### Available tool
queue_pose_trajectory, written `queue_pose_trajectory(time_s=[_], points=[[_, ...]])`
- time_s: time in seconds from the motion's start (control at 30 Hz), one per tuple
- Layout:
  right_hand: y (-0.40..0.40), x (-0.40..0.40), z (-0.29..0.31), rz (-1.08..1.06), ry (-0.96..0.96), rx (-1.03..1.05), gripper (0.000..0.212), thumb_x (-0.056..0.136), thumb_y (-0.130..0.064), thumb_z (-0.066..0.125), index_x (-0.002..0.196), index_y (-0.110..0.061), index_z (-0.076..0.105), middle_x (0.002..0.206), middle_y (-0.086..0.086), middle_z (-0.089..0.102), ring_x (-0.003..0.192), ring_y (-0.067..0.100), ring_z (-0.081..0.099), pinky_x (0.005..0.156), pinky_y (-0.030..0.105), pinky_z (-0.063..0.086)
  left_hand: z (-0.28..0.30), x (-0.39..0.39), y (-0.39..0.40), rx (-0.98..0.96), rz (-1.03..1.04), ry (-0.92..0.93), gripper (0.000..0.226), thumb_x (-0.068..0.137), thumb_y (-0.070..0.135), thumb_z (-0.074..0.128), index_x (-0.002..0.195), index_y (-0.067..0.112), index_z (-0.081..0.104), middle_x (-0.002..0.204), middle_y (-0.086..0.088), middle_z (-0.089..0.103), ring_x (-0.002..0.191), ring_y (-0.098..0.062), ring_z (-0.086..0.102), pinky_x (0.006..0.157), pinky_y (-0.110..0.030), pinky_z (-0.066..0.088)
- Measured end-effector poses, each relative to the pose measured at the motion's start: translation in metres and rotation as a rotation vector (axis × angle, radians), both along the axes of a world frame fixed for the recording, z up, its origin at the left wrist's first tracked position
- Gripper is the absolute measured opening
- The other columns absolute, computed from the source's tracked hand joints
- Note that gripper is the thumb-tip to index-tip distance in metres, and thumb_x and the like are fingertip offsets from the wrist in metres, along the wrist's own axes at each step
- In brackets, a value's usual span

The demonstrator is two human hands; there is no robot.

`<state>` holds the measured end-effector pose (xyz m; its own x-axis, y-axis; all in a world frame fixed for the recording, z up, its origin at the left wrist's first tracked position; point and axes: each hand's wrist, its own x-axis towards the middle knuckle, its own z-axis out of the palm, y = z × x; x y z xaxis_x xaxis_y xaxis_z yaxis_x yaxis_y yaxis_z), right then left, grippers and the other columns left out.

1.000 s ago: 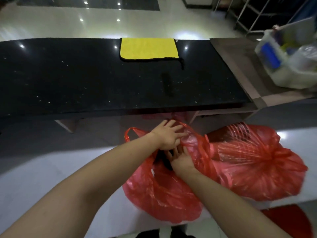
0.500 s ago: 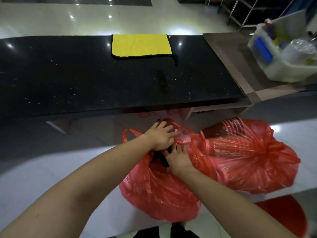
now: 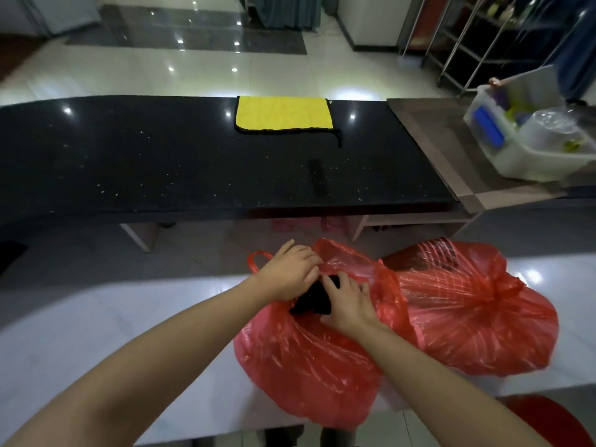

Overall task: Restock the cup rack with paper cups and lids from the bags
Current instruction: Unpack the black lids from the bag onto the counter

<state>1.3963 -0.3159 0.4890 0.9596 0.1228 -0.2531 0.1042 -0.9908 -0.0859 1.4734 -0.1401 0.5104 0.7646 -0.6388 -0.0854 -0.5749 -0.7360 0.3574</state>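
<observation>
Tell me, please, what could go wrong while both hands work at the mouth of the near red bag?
The thin near red bag may tear as the left hand and right hand pull at its mouth. It overhangs the white counter edge, so it could slip off. The second red bag leans against it and may shift.

A single wide-angle camera sat on the person's head, looking forward and down. The white counter (image 3: pixel 96 333) lay close at 6 o'clock; the black countertop (image 3: pixel 161 156) stretched farther off at 12 o'clock.

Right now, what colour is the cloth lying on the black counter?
Yellow with a dark edge trim; the cloth shows clearly in the head view.
</observation>
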Motion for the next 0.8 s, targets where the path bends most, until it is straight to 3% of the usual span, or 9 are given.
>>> queue_pose_trajectory(time_s=[0.1, 0.2, 0.3, 0.33, 0.4, 0.47, 0.53, 0.63, 0.8], points=[[-0.004, -0.003, -0.003, -0.014, -0.031, 0.058, 0.082, 0.076, -0.051, 0.068, 0.146, -0.038, 0.027, 0.137, 0.005, 0.040, 0.127, 0.027, 0.044, 0.105, 0.047, 0.028, -0.001, -0.029, 0.015, -0.022, 0.048, -0.062, 0.036, 0.101, 0.029, 0.043, 0.127, 0.017, 0.064, 0.125, 0.001, 0.063, 0.120, -0.022, 0.052, 0.108, -0.037, 0.036], [-0.008, -0.004, -0.005, -0.026, -0.075, 0.108, 0.078, 0.077, -0.055, 0.067, 0.143, -0.042, 0.029, 0.137, 0.002, 0.040, 0.127, 0.025, 0.045, 0.105, 0.045, 0.027, -0.003, -0.055, 0.018, -0.048, 0.177, 0.024, 0.031, 0.095, 0.027, 0.045, 0.118, 0.020, 0.065, 0.111, 0.001, 0.066, 0.103, -0.021, 0.058, 0.089, -0.035, 0.049], [-0.011, -0.008, -0.009, -0.009, -0.128, 0.112, 0.079, 0.076, -0.055, 0.069, 0.144, -0.040, 0.032, 0.140, 0.002, 0.040, 0.129, 0.025, 0.045, 0.105, 0.045, 0.028, 0.006, -0.071, 0.005, -0.176, 0.377, 0.201, 0.026, 0.096, 0.024, 0.044, 0.116, 0.021, 0.061, 0.107, 0.001, 0.068, 0.093, -0.019, 0.062, 0.068, -0.010, 0.045], [-0.012, -0.008, -0.010, -0.002, -0.152, 0.113, 0.080, 0.076, -0.054, 0.071, 0.144, -0.039, 0.033, 0.140, 0.003, 0.041, 0.129, 0.026, 0.046, 0.105, 0.045, 0.030, 0.008, -0.073, -0.002, -0.216, 0.422, 0.265, 0.031, 0.098, 0.021, 0.046, 0.125, 0.017, 0.060, 0.113, -0.003, 0.069, 0.097, -0.021, 0.063, 0.068, -0.008, 0.043], [-0.015, -0.010, -0.011, 0.008, -0.187, 0.112, 0.083, 0.075, -0.054, 0.074, 0.145, -0.036, 0.032, 0.141, 0.003, 0.041, 0.129, 0.026, 0.048, 0.104, 0.045, 0.031, 0.009, -0.074, -0.015, -0.321, 0.497, 0.436, 0.047, 0.098, 0.025, 0.052, 0.144, 0.014, 0.049, 0.128, -0.007, 0.067, 0.114, -0.025, 0.063, 0.092, -0.024, 0.050], [-0.017, -0.012, -0.011, 0.014, -0.219, 0.126, 0.091, 0.073, -0.054, 0.077, 0.147, -0.032, 0.029, 0.143, 0.004, 0.041, 0.129, 0.025, 0.049, 0.104, 0.045, 0.031, 0.007, -0.073, -0.025, -0.440, 0.521, 0.547, 0.055, 0.093, 0.032, 0.062, 0.145, 0.019, 0.048, 0.129, -0.002, 0.067, 0.118, -0.021, 0.063, 0.102, -0.036, 0.050], [-0.019, -0.012, -0.010, 0.015, -0.255, 0.166, 0.100, 0.067, -0.052, 0.081, 0.148, -0.027, 0.028, 0.145, 0.006, 0.044, 0.129, 0.026, 0.052, 0.102, 0.046, 0.035, 0.008, -0.073, -0.030, -0.508, 0.542, 0.550, 0.056, 0.085, 0.037, 0.072, 0.138, 0.025, 0.055, 0.123, 0.004, 0.069, 0.113, -0.012, 0.065, 0.101, -0.039, 0.051], [-0.021, -0.011, -0.008, 0.010, -0.295, 0.221, 0.107, 0.064, -0.054, 0.083, 0.150, -0.021, 0.027, 0.151, 0.006, 0.044, 0.135, 0.023, 0.049, 0.102, 0.046, 0.036, 0.008, -0.069, -0.037, -0.564, 0.610, 0.519, 0.069, 0.082, 0.033, 0.081, 0.143, 0.017, 0.052, 0.132, 0.002, 0.064, 0.119, -0.012, 0.060, 0.102, -0.024, 0.046], [-0.021, -0.012, 0.001, 0.076, -0.334, 0.287, 0.107, 0.069, -0.056, 0.079, 0.154, -0.020, 0.026, 0.159, 0.004, 0.035, 0.140, 0.022, 0.044, 0.107, 0.048, 0.034, 0.023, -0.076, -0.037, -0.585, 0.682, 0.459, 0.066, 0.085, 0.021, 0.079, 0.143, 0.012, 0.051, 0.122, 0.003, 0.064, 0.107, -0.006, 0.057, 0.073, 0.002, 0.038]])
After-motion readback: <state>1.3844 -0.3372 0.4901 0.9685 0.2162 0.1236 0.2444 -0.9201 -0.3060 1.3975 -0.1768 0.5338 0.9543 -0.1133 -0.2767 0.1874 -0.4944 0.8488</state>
